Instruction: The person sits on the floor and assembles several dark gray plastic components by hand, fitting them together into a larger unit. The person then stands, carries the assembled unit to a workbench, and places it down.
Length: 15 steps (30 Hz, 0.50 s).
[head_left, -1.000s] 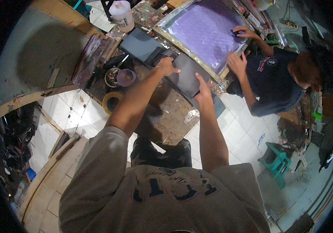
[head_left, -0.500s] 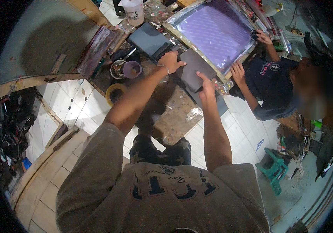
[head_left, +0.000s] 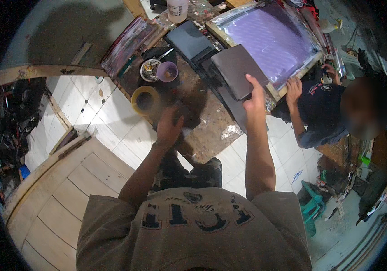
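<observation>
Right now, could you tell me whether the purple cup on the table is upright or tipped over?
Upright: the purple cup shows its round open mouth facing up.

the left hand (head_left: 168,128) is smeared with motion blur, so whether its fingers hold the dark blurred patch under them cannot be told. the right hand (head_left: 254,97) covers one corner of the grey sheet (head_left: 236,67). the white bottle (head_left: 177,9) is cut off by the top edge. the small bowl (head_left: 149,70) holds contents too small to tell.
</observation>
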Motion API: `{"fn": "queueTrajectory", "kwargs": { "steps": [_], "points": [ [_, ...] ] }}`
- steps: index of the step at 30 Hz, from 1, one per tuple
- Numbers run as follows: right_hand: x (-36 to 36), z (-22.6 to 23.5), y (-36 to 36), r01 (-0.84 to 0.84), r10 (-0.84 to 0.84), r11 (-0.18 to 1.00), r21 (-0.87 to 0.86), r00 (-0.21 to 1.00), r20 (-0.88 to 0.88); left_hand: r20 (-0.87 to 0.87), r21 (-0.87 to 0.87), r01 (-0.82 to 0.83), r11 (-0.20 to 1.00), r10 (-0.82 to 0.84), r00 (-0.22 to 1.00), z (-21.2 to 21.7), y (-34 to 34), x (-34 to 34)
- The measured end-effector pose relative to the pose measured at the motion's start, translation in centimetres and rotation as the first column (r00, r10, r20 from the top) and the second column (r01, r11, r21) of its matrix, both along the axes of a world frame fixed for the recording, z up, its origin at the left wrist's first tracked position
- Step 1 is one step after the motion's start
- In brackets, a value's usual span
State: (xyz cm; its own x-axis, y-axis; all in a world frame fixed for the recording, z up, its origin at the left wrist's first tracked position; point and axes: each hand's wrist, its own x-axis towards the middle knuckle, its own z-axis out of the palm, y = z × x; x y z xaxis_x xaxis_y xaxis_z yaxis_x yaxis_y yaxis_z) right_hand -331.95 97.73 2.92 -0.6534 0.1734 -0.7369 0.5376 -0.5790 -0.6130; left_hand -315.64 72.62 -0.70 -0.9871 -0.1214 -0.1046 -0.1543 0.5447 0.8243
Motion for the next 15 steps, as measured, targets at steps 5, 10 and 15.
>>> {"fn": "queueTrajectory", "kwargs": {
  "steps": [5,10,15],
  "points": [
    [1.9,3.5,0.1,-0.048,0.041,0.997,-0.056,0.992,-0.121,0.189,-0.229,-0.355,0.907,0.399,0.897,-4.5,-2.5,8.9],
    [9.9,6.1,1.6,-0.150,0.152,0.988,0.023,0.981,-0.125,0.824,0.398,-0.799,0.450,0.208,0.527,-9.6,-3.2,12.9],
    [19.3,3.9,3.2,-0.086,0.086,0.989,0.121,0.996,0.003,0.648,0.037,-0.762,0.647,0.565,0.511,-13.8,-1.2,11.9]
  ]
}}
